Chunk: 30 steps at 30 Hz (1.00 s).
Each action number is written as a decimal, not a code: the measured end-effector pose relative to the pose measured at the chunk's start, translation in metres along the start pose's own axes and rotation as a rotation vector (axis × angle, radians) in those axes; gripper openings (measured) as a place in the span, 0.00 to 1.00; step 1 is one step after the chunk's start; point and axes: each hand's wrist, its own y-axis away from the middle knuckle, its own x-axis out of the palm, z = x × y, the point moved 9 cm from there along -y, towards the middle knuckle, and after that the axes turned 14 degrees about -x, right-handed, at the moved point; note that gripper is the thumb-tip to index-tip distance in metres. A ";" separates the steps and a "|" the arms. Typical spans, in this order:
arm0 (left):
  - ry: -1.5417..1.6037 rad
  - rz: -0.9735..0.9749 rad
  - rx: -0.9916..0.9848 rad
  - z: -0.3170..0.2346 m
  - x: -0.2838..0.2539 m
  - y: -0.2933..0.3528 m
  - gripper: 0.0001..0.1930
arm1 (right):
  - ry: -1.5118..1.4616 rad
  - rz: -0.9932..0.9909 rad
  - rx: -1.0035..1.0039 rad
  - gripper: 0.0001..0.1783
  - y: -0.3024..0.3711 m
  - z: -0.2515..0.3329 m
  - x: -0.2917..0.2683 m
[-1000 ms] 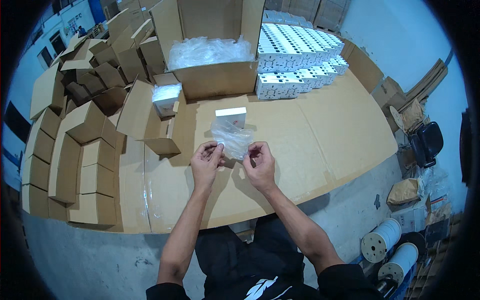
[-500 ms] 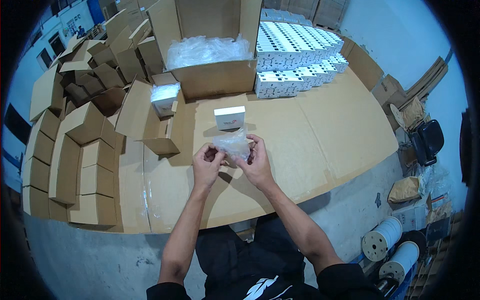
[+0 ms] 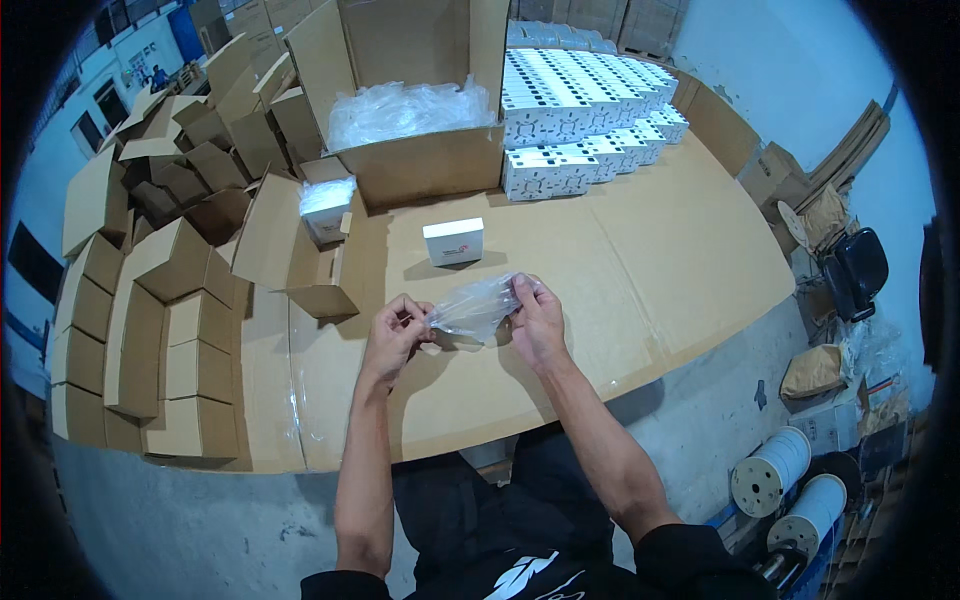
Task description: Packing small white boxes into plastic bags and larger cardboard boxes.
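Observation:
Between my two hands a clear plastic bag (image 3: 472,308) is stretched out above the cardboard-covered table. My left hand (image 3: 396,335) pinches its left end. At the other end my right hand (image 3: 538,318) grips the plastic between thumb and fingers. Just beyond the bag, a small white box (image 3: 453,242) stands upright on the table. Left of that, an open carton (image 3: 325,290) lies tilted with its flap out. White boxes wrapped in clear plastic (image 3: 327,205) sit inside it.
Behind, a large open carton (image 3: 430,168) holds a heap of clear plastic bags (image 3: 410,115). Rows of white devices (image 3: 550,175) are stacked at the far right of the table (image 3: 600,290). Several open brown cartons (image 3: 135,330) crowd the left side. Cable spools (image 3: 770,470) stand on the floor at right.
My hands have moved apart, and the bunched bag is now pulled out wide between them. The white box stands where it was on the table.

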 end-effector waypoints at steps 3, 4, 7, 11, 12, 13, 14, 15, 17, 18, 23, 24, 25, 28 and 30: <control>-0.016 0.021 0.111 -0.017 0.009 0.004 0.11 | 0.009 0.007 -0.046 0.10 -0.007 0.005 0.002; -0.016 -0.014 0.227 -0.030 0.013 0.010 0.17 | 0.205 0.098 -0.115 0.10 -0.013 0.012 0.002; -0.291 -0.087 0.228 -0.036 0.036 0.021 0.29 | 0.548 0.275 -0.205 0.09 -0.018 0.018 0.014; 0.061 0.068 0.053 -0.011 0.015 0.006 0.28 | 0.901 0.484 -0.448 0.08 -0.009 0.034 0.056; -0.033 0.081 0.129 -0.018 0.023 0.009 0.26 | 0.903 0.481 -0.450 0.08 -0.009 0.035 0.056; -0.032 0.084 0.128 -0.016 0.030 0.010 0.26 | 0.934 0.508 -0.508 0.08 -0.008 0.039 0.060; -0.118 0.011 0.163 -0.016 0.036 0.012 0.23 | 0.964 0.534 -0.566 0.07 -0.006 0.042 0.064; -0.202 -0.065 0.199 -0.020 0.040 0.016 0.19 | 0.965 0.534 -0.565 0.07 -0.005 0.042 0.065; -0.239 -0.174 0.204 -0.008 0.026 0.005 0.16 | 0.895 0.508 -0.510 0.09 -0.004 0.036 0.066; -0.274 -0.283 0.209 -0.013 0.021 0.006 0.14 | 0.899 0.510 -0.508 0.09 0.000 0.032 0.067; -0.196 -0.545 0.200 -0.019 0.004 0.015 0.16 | 0.993 0.602 -0.120 0.13 0.024 0.006 0.053; -0.173 -0.596 0.233 -0.020 -0.002 0.015 0.17 | 0.845 0.508 -0.076 0.11 0.024 0.002 0.047; -0.150 -0.646 0.266 -0.020 -0.008 0.016 0.18 | 0.845 0.510 -0.074 0.11 0.028 0.002 0.043; -0.210 -0.674 0.325 -0.020 -0.012 0.016 0.20 | 0.736 0.512 0.062 0.10 0.037 0.000 0.029; -0.217 -0.684 0.304 -0.019 -0.014 0.016 0.21 | 0.846 0.670 0.002 0.10 0.041 -0.001 0.033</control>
